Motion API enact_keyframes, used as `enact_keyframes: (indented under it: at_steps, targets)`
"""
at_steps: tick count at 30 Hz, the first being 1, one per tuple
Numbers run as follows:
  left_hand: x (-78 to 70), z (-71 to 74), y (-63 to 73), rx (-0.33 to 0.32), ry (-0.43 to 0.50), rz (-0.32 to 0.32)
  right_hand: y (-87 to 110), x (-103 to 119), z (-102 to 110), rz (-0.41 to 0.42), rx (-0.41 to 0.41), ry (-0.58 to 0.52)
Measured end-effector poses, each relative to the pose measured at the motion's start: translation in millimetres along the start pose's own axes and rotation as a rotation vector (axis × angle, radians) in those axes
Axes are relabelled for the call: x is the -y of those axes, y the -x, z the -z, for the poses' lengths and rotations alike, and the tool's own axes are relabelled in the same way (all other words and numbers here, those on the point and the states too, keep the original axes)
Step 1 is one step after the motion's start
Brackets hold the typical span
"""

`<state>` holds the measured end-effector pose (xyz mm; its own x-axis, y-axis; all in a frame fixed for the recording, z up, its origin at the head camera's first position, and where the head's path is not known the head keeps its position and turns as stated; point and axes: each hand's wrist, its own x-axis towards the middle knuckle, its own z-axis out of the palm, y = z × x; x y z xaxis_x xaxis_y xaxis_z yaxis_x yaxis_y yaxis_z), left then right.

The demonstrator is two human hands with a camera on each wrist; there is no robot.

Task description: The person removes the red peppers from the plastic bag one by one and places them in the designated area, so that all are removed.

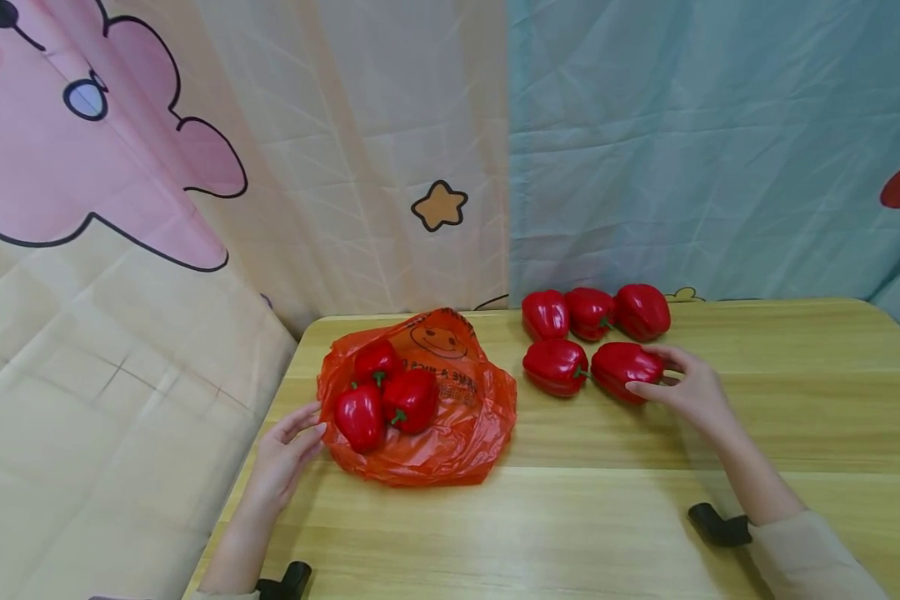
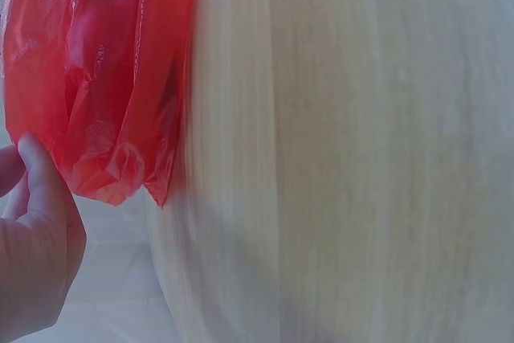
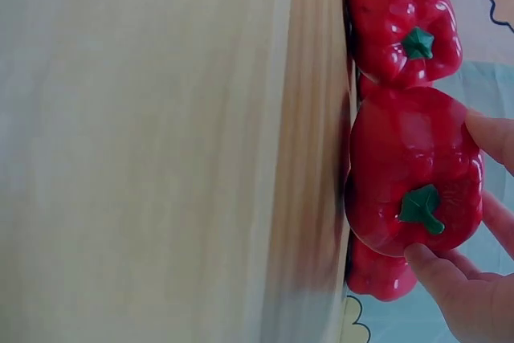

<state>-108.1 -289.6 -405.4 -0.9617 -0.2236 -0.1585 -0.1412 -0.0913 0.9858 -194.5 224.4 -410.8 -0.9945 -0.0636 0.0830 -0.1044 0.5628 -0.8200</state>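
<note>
My left hand (image 1: pixel 279 457) pinches the left rim of a red plastic bag (image 1: pixel 461 454) between thumb and fingers; the left wrist view shows the bag's crinkled side (image 2: pixel 96 102) beside the fingertips. Three red bell peppers (image 1: pixel 411 402) with green stems lie in the bag's mouth. On the right, my right hand (image 1: pixel 693 392) grips a red bell pepper (image 1: pixel 621 371), thumb on the near side and fingers on the far side. In the right wrist view this pepper's green stem (image 3: pixel 421 208) faces the camera. Another bell pepper (image 1: pixel 555 367) lies just left of it.
Behind these, three more bell peppers (image 1: pixel 591 313) stand in a row along the back edge of the wooden table (image 1: pixel 570 525). A printed curtain (image 1: pixel 682 150) hangs behind the table. Black pieces (image 1: pixel 720 527) are worn at both wrists.
</note>
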Motion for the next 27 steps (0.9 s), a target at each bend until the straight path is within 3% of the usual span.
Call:
enact_keyframes:
  at_steps: [27]
  targets:
    - [-0.7, -0.3, -0.6, -0.005, 0.012, 0.022, -21.8, 9.3, -22.3, 0.06, -0.115, 0.052]
